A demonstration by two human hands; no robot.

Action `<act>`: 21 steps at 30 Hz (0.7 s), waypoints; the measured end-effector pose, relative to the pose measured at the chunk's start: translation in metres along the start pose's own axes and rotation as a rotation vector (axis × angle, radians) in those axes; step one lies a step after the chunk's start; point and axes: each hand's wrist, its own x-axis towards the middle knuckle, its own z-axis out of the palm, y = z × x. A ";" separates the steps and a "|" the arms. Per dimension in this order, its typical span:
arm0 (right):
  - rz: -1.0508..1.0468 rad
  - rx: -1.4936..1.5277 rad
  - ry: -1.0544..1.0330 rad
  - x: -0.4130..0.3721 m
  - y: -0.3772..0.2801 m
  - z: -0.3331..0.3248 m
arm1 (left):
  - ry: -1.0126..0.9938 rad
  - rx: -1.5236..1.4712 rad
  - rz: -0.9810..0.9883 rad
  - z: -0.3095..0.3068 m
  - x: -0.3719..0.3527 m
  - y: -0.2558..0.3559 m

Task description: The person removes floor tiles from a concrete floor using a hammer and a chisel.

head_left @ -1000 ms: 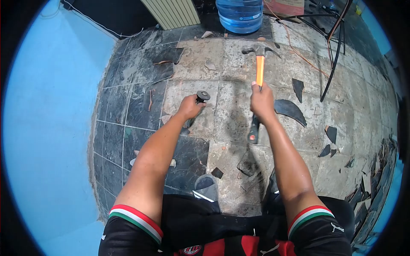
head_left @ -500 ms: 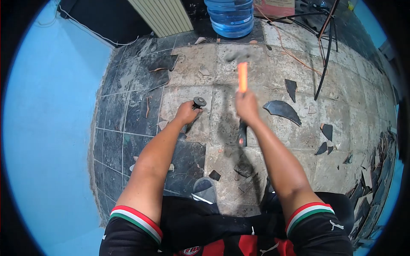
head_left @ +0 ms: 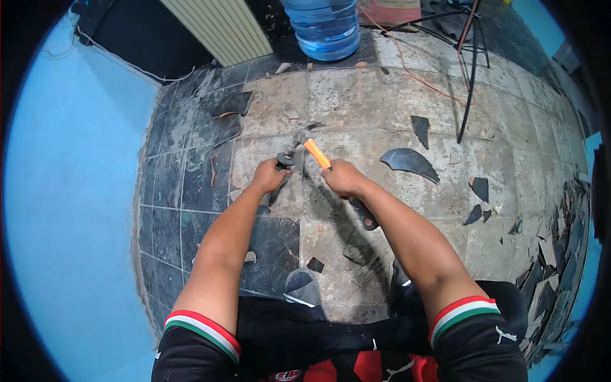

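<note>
My left hand [head_left: 268, 176] grips a dark chisel [head_left: 284, 160] with a round guard, its tip angled down at the edge of a dark floor tile [head_left: 273, 245]. My right hand [head_left: 342, 178] holds a hammer [head_left: 316, 153] by its orange and black handle. The hammer's head is down at the top of the chisel, blurred by motion. Both forearms reach forward over bare grey mortar [head_left: 356, 108] where tiles are gone.
Broken dark tile shards [head_left: 407, 160] lie across the stripped floor, with a heap along the right edge [head_left: 560, 254]. A blue water jug [head_left: 323, 28] stands at the back. Black and orange cables [head_left: 468, 76] run at the upper right. A blue wall [head_left: 70, 210] bounds the left.
The hammer swung down from its raised position to the chisel's head. My right hand moved left and lower. The left hand kept the chisel in place.
</note>
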 end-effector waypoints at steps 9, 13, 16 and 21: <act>0.070 0.302 0.374 0.005 -0.007 -0.023 | -0.042 -0.026 -0.048 0.002 0.002 -0.008; 0.083 0.079 -0.223 -0.004 -0.002 0.003 | -0.062 0.009 -0.012 -0.005 0.002 0.005; 0.031 0.034 -0.063 0.005 0.002 -0.016 | -0.054 0.016 -0.041 -0.005 0.001 0.008; 0.104 0.318 0.224 0.010 0.006 -0.012 | -0.059 -0.028 -0.046 0.004 0.003 -0.012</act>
